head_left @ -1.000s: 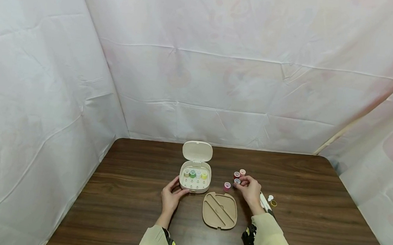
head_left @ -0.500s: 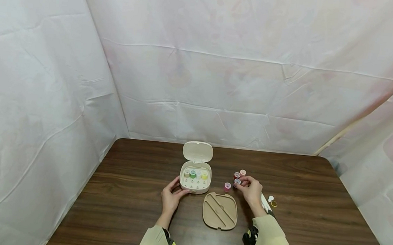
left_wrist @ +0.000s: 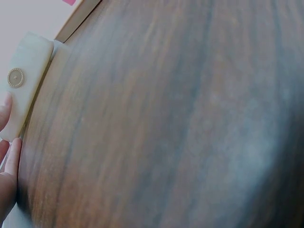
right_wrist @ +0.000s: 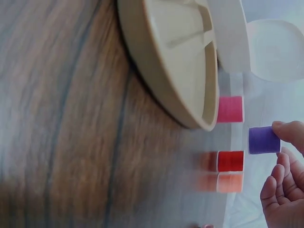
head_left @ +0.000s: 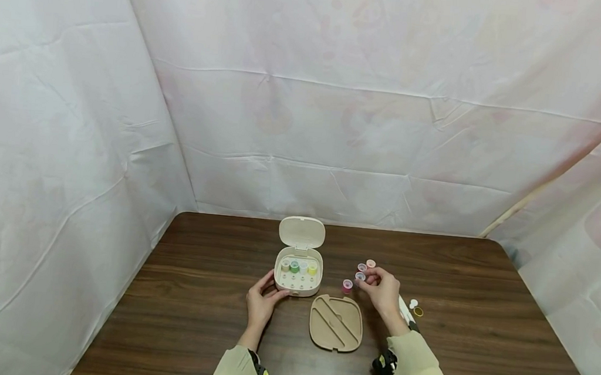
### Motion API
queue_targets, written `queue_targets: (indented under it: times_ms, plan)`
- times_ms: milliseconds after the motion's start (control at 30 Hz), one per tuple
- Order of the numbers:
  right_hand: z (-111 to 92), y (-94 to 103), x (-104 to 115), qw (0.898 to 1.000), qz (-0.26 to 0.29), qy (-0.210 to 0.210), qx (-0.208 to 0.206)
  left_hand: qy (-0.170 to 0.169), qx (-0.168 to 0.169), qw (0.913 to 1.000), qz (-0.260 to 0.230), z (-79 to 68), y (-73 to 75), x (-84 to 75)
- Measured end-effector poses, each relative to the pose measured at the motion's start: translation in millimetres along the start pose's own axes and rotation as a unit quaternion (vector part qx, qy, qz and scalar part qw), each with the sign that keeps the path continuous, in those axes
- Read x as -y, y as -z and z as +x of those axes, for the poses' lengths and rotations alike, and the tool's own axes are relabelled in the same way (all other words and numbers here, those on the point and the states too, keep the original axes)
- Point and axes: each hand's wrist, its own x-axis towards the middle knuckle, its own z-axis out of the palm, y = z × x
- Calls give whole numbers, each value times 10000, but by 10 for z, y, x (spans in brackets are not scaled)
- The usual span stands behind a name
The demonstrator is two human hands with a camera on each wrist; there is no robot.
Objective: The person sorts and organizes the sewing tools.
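Observation:
My right hand (head_left: 385, 291) pinches a purple thread spool (right_wrist: 264, 140) between thumb and fingers, raised above the table. Below it stand a red spool (right_wrist: 230, 161) and a peach spool (right_wrist: 230, 182); a magenta spool (head_left: 347, 285) is to its left in the head view. An open cream sewing box (head_left: 299, 291) stands left of the spools, its lid (head_left: 302, 231) tipped back. Beige, green, white and yellow spools fill its back row of pegs, with bare pegs in front. My left hand (head_left: 260, 305) holds the box's front left corner, thumb along the front.
A tan divided tray (head_left: 354, 318) lies on the wooden table, in front of the magenta spool. Partly behind my right wrist is a white tool with a dark end (head_left: 405, 310). Small white pieces (head_left: 414, 303) and a yellow ring (head_left: 418, 311) lie beyond it.
My right hand has lifted the purple spool off the table and shifted it slightly left. My left hand and the box have stayed in place.

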Motion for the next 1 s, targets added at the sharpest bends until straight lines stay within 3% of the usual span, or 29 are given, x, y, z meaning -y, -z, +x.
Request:
queue_targets:
  times_ms: [600,800,1000]
  plan:
    - [-84,-127,334,9978,417,349,369,228,16,9997,90,0,-8,-33]
    - [-112,-196,436,9951,645,621,431,176,36,9998,97,0,-5,-31]
    - [-135,-304,481,9853,1176,1162,420,99,40,9999,123,-1,-3,-22]
